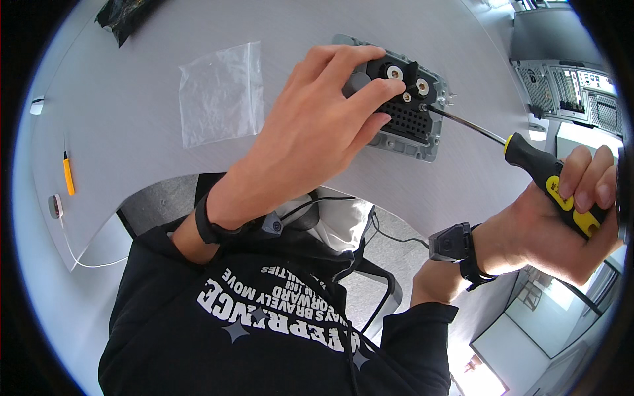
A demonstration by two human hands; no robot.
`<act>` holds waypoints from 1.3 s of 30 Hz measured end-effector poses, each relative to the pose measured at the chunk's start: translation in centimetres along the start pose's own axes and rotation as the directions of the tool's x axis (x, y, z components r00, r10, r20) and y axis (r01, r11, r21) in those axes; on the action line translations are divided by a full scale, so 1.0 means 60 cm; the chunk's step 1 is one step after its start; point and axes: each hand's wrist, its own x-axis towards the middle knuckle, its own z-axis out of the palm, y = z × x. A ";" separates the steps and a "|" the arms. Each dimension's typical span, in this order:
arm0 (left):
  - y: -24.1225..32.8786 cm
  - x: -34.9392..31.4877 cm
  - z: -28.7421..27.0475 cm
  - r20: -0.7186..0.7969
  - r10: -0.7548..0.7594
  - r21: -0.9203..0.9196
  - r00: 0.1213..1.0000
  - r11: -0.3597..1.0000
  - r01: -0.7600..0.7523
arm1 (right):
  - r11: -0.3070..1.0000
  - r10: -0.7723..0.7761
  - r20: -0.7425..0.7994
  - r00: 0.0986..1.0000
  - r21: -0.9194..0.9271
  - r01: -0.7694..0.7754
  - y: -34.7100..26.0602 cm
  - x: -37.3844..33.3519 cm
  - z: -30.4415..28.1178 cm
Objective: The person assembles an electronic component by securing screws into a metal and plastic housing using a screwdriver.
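A grey metal housing (pixel 429 153) with a black multi-pin connector block (pixel 411 123) lies at the far middle of the table. My left hand (pixel 323 109) reaches over its left side, fingers bent onto the black part and gripping it in place. Round fittings with brass-coloured centres (pixel 422 86) show beside my fingertips; my palm covers the housing's left part. My right hand (pixel 561 204) is wrapped round the black-and-yellow handle of a screwdriver (pixel 528 158). Its steel shaft slants up and left, with the tip at a screw (pixel 424 107) next to the connector block.
A clear zip bag (pixel 221 96) lies flat left of my left hand. Farther left is a small yellow-handled screwdriver (pixel 68 175), near a small device on a white cable (pixel 55 206). A black plastic bag (pixel 125 18) lies at the far left. An open computer case (pixel 568 89) stands far right.
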 end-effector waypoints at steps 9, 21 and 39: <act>-0.003 -0.001 0.002 -0.013 0.010 -0.006 1.000 1.000 -0.010 | 0.996 0.075 -0.047 0.996 0.060 -0.073 -0.013 0.003 0.011; -0.005 -0.002 0.006 -0.027 0.018 -0.015 0.999 1.000 -0.018 | 0.997 0.078 -0.013 0.997 0.022 -0.078 -0.008 0.002 0.021; -0.007 -0.006 0.011 -0.048 0.028 -0.005 0.998 1.000 -0.028 | 0.967 0.147 -0.063 0.987 0.219 -0.130 -0.019 -0.008 0.003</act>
